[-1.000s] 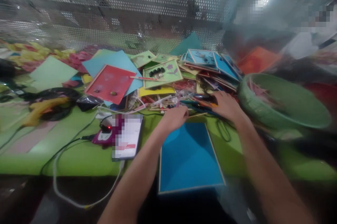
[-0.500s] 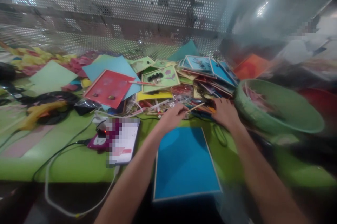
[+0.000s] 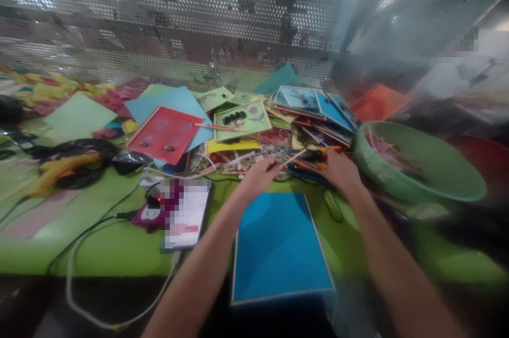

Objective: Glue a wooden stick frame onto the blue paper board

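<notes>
My left hand (image 3: 263, 172) is closed, pinching a thin wooden stick (image 3: 295, 158) that points up and to the right. Its free end reaches close to the dark head of an orange-handled tool (image 3: 333, 149). My right hand (image 3: 339, 169) is closed around this tool; its exact kind is blurred and partly hidden by my fingers. Below both hands lies a blue board (image 3: 280, 245) edged with pale wooden strips, its lower end jutting over the table edge. Behind my hands spreads a heap of sticks and clear plastic wrappers (image 3: 274, 139).
A green basin (image 3: 449, 168) stands at right. Framed pictures (image 3: 302, 97) and a red framed board (image 3: 167, 134) are piled at the back. At left are a yellow glue gun (image 3: 66, 168), a phone (image 3: 189, 221) and cables (image 3: 71, 269) hanging over the green table's (image 3: 32, 258) edge.
The orange handle now shows above my right hand, which has turned slightly with the tool. The stick's free end has shifted slightly up and left. The blue board has stayed put.
</notes>
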Available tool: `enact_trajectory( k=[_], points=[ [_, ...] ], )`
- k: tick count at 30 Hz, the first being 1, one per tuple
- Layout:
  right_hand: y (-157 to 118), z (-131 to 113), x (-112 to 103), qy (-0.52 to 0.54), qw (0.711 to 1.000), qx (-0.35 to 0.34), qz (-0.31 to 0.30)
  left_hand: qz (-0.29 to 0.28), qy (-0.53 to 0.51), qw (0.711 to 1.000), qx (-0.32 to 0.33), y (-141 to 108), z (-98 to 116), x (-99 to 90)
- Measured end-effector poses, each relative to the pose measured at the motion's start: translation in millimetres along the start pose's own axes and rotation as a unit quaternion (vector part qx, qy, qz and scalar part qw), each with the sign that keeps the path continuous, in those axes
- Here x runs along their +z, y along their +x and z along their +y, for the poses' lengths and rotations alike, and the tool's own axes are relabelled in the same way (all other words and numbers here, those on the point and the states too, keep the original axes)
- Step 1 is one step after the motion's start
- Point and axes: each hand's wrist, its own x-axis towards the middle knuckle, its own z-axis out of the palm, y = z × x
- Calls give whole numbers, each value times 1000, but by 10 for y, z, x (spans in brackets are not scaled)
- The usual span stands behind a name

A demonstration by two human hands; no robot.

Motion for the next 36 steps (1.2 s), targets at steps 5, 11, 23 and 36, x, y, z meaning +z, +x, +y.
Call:
enact_trajectory(
  k=[5,11,23,36],
  points=[
    [13,-10,-22,72,997,-4,35,7,0,1000,13,-6,4,3],
    [-30,-42,-232,214,969,27,124,13,4,999,31,-8,12,13],
    [-467,-745,-372,641,761,13,-96,38,14,998,46,19,-4,106],
    [-392,-720,-361,719,679,16,-144,7,-40,998,55,-70,63,121]
  ],
)
